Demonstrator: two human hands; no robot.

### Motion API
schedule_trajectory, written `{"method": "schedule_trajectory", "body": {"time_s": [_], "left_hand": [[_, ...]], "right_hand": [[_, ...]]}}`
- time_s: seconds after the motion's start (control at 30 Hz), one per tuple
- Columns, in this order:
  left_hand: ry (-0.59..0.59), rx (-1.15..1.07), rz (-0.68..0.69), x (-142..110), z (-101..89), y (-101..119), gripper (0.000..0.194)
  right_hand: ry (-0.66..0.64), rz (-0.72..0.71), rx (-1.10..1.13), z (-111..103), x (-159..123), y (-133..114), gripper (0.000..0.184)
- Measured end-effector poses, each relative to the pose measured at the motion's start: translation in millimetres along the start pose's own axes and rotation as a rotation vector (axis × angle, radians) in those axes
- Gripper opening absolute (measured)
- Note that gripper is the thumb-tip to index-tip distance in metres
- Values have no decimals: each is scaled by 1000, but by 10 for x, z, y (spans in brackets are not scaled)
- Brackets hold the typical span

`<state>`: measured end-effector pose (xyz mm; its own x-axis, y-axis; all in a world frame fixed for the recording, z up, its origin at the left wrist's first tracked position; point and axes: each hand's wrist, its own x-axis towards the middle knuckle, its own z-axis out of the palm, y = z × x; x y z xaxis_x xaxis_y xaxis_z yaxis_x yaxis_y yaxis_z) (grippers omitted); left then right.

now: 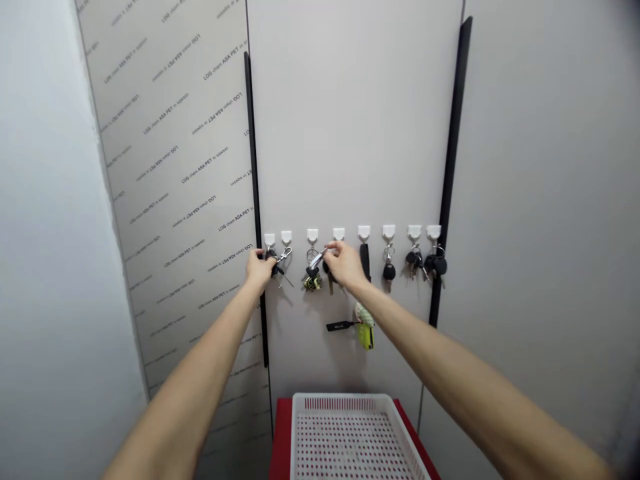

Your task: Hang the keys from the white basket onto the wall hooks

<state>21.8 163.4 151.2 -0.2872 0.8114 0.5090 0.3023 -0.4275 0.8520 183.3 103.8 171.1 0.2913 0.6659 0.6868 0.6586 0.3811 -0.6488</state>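
My left hand [259, 270] is closed around a bunch of keys [280, 271] at the leftmost white hooks; a silver clasp [285, 254] hangs beside its fingertips. Farther right, the thumb and fingers of my right hand [345, 265] pinch a thin silvery key piece [319, 258] in front of the hooks. Below that piece hangs a key bunch with a yellow-green patterned fob [313, 283]. A dark key [331, 283] shows under my right hand, partly covered by it. Whether either bunch is still on its hook, I cannot tell.
More keys [389, 271] hang from the white hooks [389, 231] on the right. A lime-green fob [366, 336] and a black tag [339, 326] dangle lower. Black handles [453, 160] flank the panel. Below stands a white perforated basket [295, 433] on a red surface [281, 433].
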Motion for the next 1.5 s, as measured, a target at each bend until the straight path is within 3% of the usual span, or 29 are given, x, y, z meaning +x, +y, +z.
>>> {"method": "schedule_trajectory", "body": {"time_s": [0.17,0.27,0.37,0.47,0.53,0.63,0.73,0.8,0.97,1.07,1.17,1.23,1.33,1.43,1.5], "left_hand": [[-62,-9,7,20,-43,20,31],[-76,26,70,83,-180,80,31],[-43,98,136,144,-305,211,28],[-243,324,136,179,-386,402,28],[-423,491,97,212,-437,536,32],[-515,551,46,293,-506,692,32],[-436,444,28,346,-516,745,30],[-408,462,53,337,-486,731,27],[-586,666,136,310,-466,732,20],[-494,592,119,365,-505,825,24],[-323,492,147,394,-474,888,24],[-323,508,162,376,-401,856,21],[-333,578,163,302,-284,664,16],[-178,517,168,186,-227,356,17],[-147,422,132,91,-211,155,21]], "right_hand": [[-104,122,-131,334,-172,147,21],[-95,89,-148,358,-145,123,18],[-3,38,-126,274,-51,31,17],[58,-13,-138,171,98,-108,18],[18,-49,-196,120,201,-210,19],[-219,-161,-337,72,267,-316,20],[-526,-295,-450,56,117,-250,21],[-708,-308,-485,64,-113,-79,24],[-1055,-264,-548,114,-921,562,27],[-1193,-145,-547,123,-1398,901,31],[-1142,-50,-572,116,-1779,1186,32],[-1091,-19,-562,97,-1947,1326,32],[-1101,26,-563,25,-2016,1368,30],[-1163,68,-632,-84,-1918,1223,34],[-1158,71,-684,-130,-1862,1132,41]]}}
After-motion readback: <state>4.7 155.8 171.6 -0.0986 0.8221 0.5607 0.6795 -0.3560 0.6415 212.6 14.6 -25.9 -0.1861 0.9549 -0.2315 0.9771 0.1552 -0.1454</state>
